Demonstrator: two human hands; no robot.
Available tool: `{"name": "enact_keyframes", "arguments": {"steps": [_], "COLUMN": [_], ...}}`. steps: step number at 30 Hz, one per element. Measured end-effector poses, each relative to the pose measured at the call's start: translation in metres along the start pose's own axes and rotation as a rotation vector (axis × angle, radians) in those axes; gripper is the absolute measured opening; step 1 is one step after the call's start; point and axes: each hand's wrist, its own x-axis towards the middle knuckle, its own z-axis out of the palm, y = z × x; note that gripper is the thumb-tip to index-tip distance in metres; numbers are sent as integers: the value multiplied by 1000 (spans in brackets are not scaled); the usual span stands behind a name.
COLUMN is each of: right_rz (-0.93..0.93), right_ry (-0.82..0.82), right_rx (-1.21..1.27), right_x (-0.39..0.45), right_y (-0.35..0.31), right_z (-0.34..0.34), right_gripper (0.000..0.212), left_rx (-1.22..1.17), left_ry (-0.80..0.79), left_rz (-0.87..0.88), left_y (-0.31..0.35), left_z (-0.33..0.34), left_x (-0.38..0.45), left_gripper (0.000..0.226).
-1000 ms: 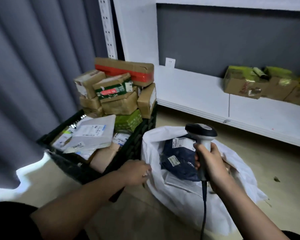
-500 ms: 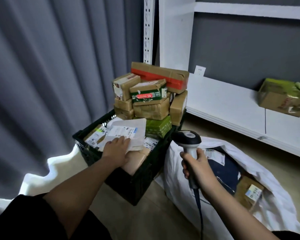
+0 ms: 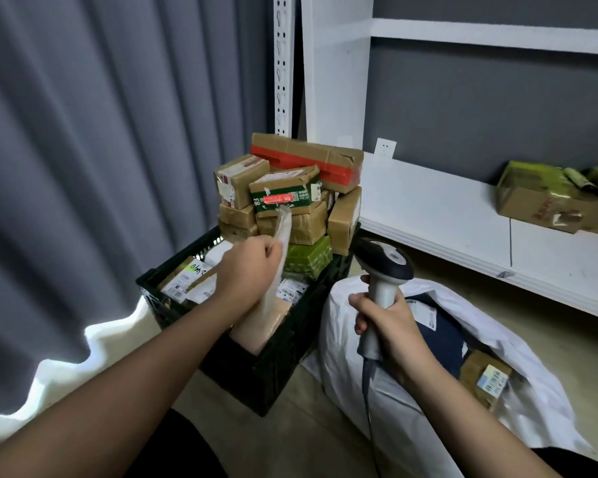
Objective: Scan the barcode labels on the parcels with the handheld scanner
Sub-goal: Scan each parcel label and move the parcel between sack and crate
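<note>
My left hand (image 3: 247,265) grips a flat white mailer parcel (image 3: 279,246), lifted edge-on above the black crate (image 3: 270,367). Its label side is turned away from me. My right hand (image 3: 385,320) holds the grey handheld scanner (image 3: 384,267) by its handle, head upward, just right of the crate, cable hanging down. Several taped cardboard parcels (image 3: 290,201) are stacked at the crate's back, and labelled flat parcels (image 3: 182,281) lie in its front.
A white sack (image 3: 411,401) on the floor to the right holds a dark blue parcel (image 3: 442,336) and a small brown labelled box (image 3: 485,374). A white shelf (image 3: 446,215) carries boxes (image 3: 546,201) at far right. Grey curtain (image 3: 83,167) hangs on the left.
My left hand went from the sack's edge to the crate, pressed on the white mailer, then lifted it upright. The scanner moved left toward the crate.
</note>
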Motion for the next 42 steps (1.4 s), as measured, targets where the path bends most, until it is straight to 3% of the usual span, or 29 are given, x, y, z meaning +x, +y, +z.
{"name": "enact_keyframes", "arguments": {"steps": [5, 8, 11, 14, 17, 19, 20, 22, 24, 26, 29, 33, 35, 38, 42], "right_rz": [-103, -173, -196, -197, -115, -64, -46, -16, 6, 15, -19, -142, -190, -223, -160], "right_ry": [2, 31, 87, 177, 254, 237, 210, 161, 117, 96, 121, 336, 405, 361, 209], "right_rx": [-38, -148, -214, -154, -29, 101, 178, 298, 329, 318, 251, -70, -121, 22, -13], "right_x": [-7, -8, -7, -3, -3, -5, -7, -9, -11, -13, -12, -5, -7, -12, -21], "right_y": [-13, -20, -26, -27, -30, -35, -38, -44, -47, -50, -48, -40, -37, -39, -39], "right_z": [4, -6, -16, -27, -41, -49, -52, -58, -65, -71, -78, -85, -85, -81, -66], "right_gripper": [51, 63, 64, 46, 33, 27, 23, 16, 16, 19, 23, 41, 30, 12, 12], "left_rx": [-988, -1270, -1446, -1385, -950, -621, -512, -596, -884, -1019, -1020, -856, -882, -905, -905], "left_ry": [-266, -406, -544, -608, -347, -204, -223, -423, -659, -732, -696, -542, -423, -259, -133], "left_rz": [-383, -513, -532, -384, -158, -185, -250, -413, -506, -467, -391, -308, -298, -320, -320], "left_y": [63, 90, 98, 93, 72, 51, 42, 29, 25, 25, 26, 26, 25, 23, 20], "left_z": [14, 17, 15, 16, 25, 33, 35, 37, 38, 36, 33, 24, 23, 27, 36], "left_x": [-24, -35, -37, -36, -28, -21, -18, -11, -8, -6, -2, 1, 1, -1, -4], "left_gripper": [24, 20, 51, 57, 34, 52, 66, 83, 66, 43, 34, 30, 27, 23, 24]}}
